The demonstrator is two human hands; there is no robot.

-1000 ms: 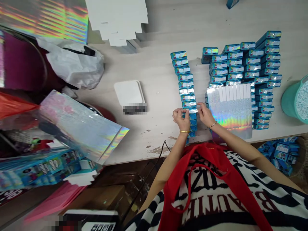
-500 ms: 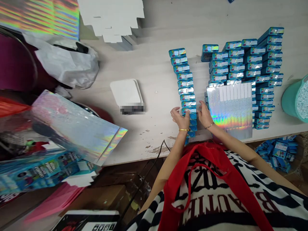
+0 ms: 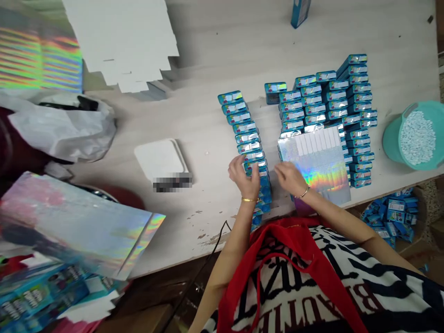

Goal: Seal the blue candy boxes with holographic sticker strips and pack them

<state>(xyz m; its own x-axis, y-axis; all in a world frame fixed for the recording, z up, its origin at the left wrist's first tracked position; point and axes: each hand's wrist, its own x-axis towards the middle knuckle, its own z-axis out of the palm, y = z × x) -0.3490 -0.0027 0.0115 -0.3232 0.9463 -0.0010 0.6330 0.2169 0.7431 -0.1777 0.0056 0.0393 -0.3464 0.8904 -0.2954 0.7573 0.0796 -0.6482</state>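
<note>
A long row of small blue boxes (image 3: pixel 247 138) runs toward me on the table, with shiny labels on the upper ends of many of them. My left hand (image 3: pixel 245 180) is over the near half of this row, thumb and fingers apart on either side of the boxes. Just right of the row is my right hand (image 3: pixel 293 179), its fingertips drawn together; whatever they may pinch is too small to make out. Beside that hand, a silvery rainbow sticker sheet (image 3: pixel 321 159) with pale blank strips lies on top of more blue boxes (image 3: pixel 314 99).
On the right stands a teal bucket (image 3: pixel 391 138) of white pellets, above a container of loose blue boxes (image 3: pixel 391 217). Left are a white scale (image 3: pixel 159 159), white flat cartons (image 3: pixel 121 41), a plastic bag (image 3: pixel 83 134) and shiny sheets (image 3: pixel 86 222). One blue box (image 3: pixel 300 13) stands far back.
The view has turned and shifted, so the tabletop items appear lower and further left. My left hand has moved slightly up the row, and my right fingers have drawn together.
</note>
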